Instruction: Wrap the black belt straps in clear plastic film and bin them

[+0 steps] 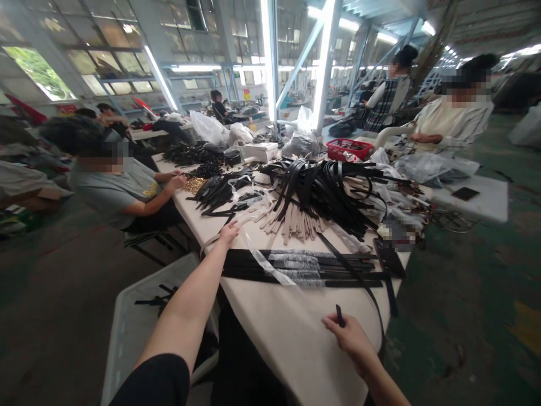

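In the head view, the right hand is pinching a black strap end, its fingers clamped on it; the piece is sticking up from between them toward twelve o'clock. The left hand is reaching out at between ten and eleven o'clock from the right and is meeting a pale strip; whether its fingers are gripping it or only resting there, I cannot tell.

From the right hand, a row of black straps is lying crosswise on the counter at eleven o'clock, a translucent strip crossing over it. A long black strap is running over the row and curving down past the hand's right side. From the left hand, a heap of black straps is spreading at two o'clock, small gold pieces are lying at eleven, and a person in a grey shirt is sitting at ten. A pale bin is standing between seven and eight, holding black pieces.
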The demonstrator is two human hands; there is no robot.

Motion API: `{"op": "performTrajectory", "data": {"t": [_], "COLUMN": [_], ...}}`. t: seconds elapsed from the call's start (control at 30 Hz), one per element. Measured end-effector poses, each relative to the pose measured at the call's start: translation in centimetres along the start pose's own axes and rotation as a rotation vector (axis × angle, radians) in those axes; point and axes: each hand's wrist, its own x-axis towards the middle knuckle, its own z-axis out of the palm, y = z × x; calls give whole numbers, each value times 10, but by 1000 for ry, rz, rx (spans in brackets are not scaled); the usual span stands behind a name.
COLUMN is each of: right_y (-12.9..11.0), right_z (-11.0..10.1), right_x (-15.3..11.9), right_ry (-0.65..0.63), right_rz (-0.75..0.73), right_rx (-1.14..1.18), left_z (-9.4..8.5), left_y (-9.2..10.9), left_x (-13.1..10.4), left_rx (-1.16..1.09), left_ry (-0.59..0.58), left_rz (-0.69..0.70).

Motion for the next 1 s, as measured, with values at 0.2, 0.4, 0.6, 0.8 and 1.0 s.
{"op": "performTrajectory", "data": {"t": [0.2,0.4,0.6,0.8,1.0], "right_y": [-4,-7,-13,-8,-9], "right_z": [32,47,58,52,50], "right_x": [11,7,1,0,7], "right_ry": [71,48,17,-34,-19], "right_rz": [-13,-87,-148,-140,-124], "right_rx": [17,62,38,41,58], "left_z": [-19,1,28,34,37], "left_y": [-30,-112,-114,-111,-113], "left_x": [-109,-302,-327,-314,-312], "left_rx": [118,-138,-373,-378,-392], "left_ry": [-35,-637,-521,-369,-543], "left_rz": [117,-408,-451,-424,-520]}}
